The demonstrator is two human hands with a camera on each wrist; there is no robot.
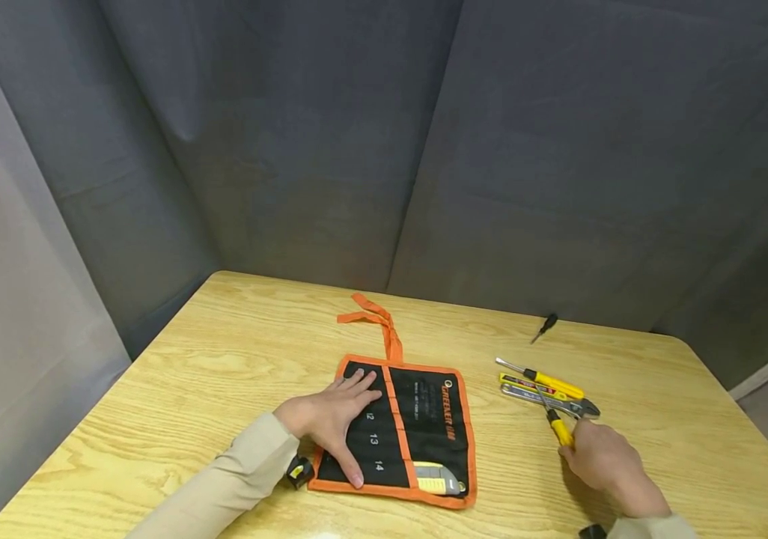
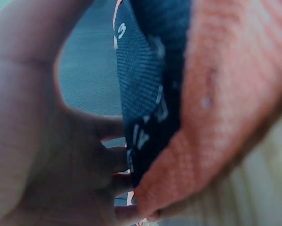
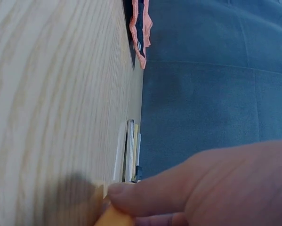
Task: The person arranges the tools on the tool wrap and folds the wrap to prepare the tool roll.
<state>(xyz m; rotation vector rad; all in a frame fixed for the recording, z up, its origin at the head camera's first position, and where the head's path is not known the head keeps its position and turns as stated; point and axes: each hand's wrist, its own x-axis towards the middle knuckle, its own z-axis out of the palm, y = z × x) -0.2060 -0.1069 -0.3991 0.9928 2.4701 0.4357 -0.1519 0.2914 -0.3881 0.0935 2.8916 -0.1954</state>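
Note:
A black tool pouch (image 1: 434, 419) with orange edging lies unrolled on the table, printed with numbers on its left part. My left hand (image 1: 331, 419) rests on that part with fingers and thumb spread. A utility knife (image 1: 433, 479) with a yellow and grey body sits in the pouch's lower right pocket. To the right of the pouch, my right hand (image 1: 602, 460) grips a screwdriver by its yellow handle (image 1: 562, 432). The shaft points away and crosses over an adjustable wrench (image 1: 555, 402). In the right wrist view, the thumb (image 3: 145, 194) presses on the blurred handle.
Beside the wrench lie a yellow tool with a red label (image 1: 519, 382) and another yellow-handled screwdriver (image 1: 549, 380). A small black screwdriver (image 1: 546, 326) lies near the back edge. Orange ties (image 1: 384, 322) extend behind the pouch. A grey curtain (image 1: 330, 150) hangs behind the wooden table (image 1: 222, 359).

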